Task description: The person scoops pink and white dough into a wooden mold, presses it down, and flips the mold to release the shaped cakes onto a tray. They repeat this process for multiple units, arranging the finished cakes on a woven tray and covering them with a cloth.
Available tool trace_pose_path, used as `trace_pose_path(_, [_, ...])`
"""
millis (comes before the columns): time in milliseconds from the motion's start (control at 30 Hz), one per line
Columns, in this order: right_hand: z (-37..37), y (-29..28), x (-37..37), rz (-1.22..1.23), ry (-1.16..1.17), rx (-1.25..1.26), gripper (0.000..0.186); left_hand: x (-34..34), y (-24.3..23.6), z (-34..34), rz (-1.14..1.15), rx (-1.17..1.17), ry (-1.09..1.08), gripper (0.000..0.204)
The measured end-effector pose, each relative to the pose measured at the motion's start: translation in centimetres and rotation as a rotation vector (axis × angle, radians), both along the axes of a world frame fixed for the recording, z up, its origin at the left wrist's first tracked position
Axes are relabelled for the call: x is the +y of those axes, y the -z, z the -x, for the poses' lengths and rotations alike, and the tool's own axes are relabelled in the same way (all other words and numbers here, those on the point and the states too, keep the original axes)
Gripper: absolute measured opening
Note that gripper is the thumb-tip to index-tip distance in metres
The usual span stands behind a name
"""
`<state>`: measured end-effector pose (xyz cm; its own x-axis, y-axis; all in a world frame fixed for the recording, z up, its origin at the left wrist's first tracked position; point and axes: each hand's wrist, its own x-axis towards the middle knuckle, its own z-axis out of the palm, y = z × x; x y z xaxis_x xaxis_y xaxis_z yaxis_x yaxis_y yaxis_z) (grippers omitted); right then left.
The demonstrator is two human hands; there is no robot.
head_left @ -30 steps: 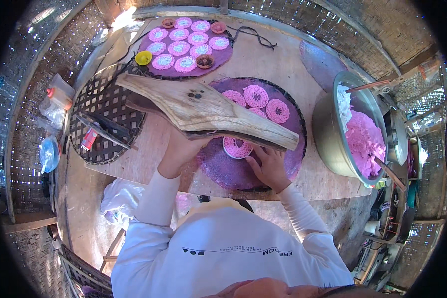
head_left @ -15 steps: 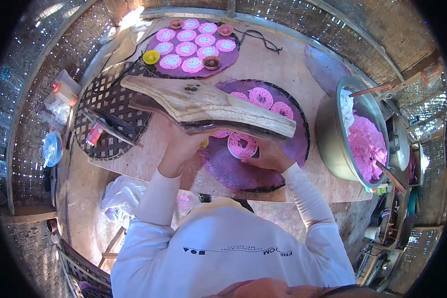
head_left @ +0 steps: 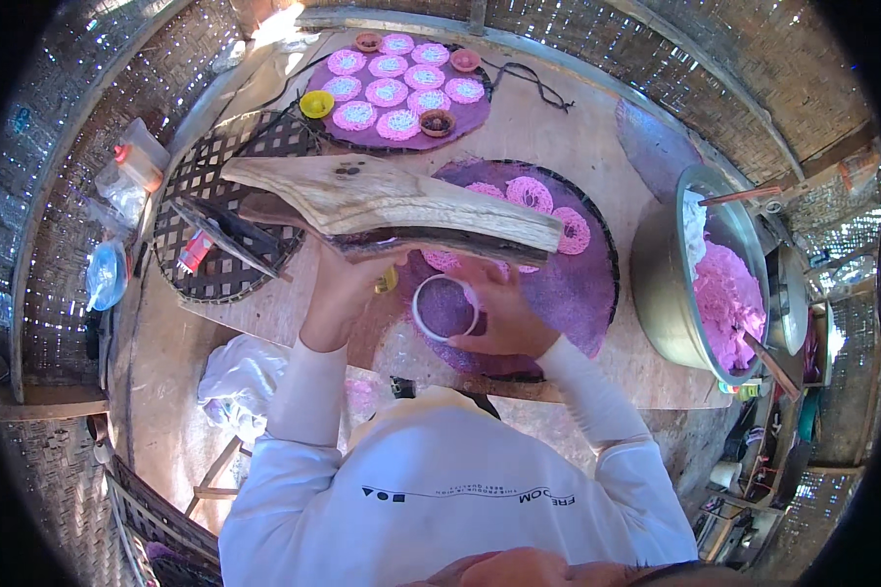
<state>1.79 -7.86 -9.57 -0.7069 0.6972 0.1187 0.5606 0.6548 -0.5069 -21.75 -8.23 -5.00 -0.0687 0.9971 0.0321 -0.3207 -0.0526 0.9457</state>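
My left hand [head_left: 341, 284] is closed around the underside of a long two-piece wooden press [head_left: 392, 203], holding it over the table; its fingers are partly hidden by the wood. A thin white ring [head_left: 416, 311] is pinched in my right hand [head_left: 501, 311] just below the press. Through the ring shows the purple cloth of a round tray [head_left: 568, 303]. Lacy pink noodle-like rounds [head_left: 530, 194] lie on that tray, some half hidden behind the press. A small yellow object [head_left: 388, 279] shows beside my left hand.
A second round tray [head_left: 416, 137] at the back holds several pink-and-white rounds and small bowls. At right stands a large metal basin [head_left: 661, 293] of pink dough [head_left: 729, 298] with wooden sticks. On the left lie a woven lattice tray [head_left: 191, 279] and a red-and-white packet [head_left: 196, 252].
The white ring, which had a pink round inside it, now frames only purple cloth. My right hand has drawn it left and nearer me. The press has shifted slightly left.
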Motion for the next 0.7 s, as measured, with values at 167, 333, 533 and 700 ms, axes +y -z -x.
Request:
trace_pose_path(167, [1.5, 0.7, -0.4, 0.055, 0.033, 0.014, 0.095, -0.4, -1.3, 0.0, 0.054, 0.031, -0.029, 0.047])
trace_pose_path(333, [-0.1, -0.8, 0.2, -0.032, 0.091, 0.051, 0.093, -0.6, -0.2, 0.4, 0.037, 0.019, -0.069, 0.048])
trace_pose_path(533, [-10.6, 0.8, 11.4, -0.338, 0.545, 0.248, 0.029, 0.0, 0.8, 1.4, -0.031, 0.043, -0.090, 0.042])
trace_pose_path(700, [-14.0, 0.2, 16.0, -0.140, 0.815, -0.280, 0.019, 0.6, 0.6, 1.2, -0.065, 0.053, -0.113, 0.039])
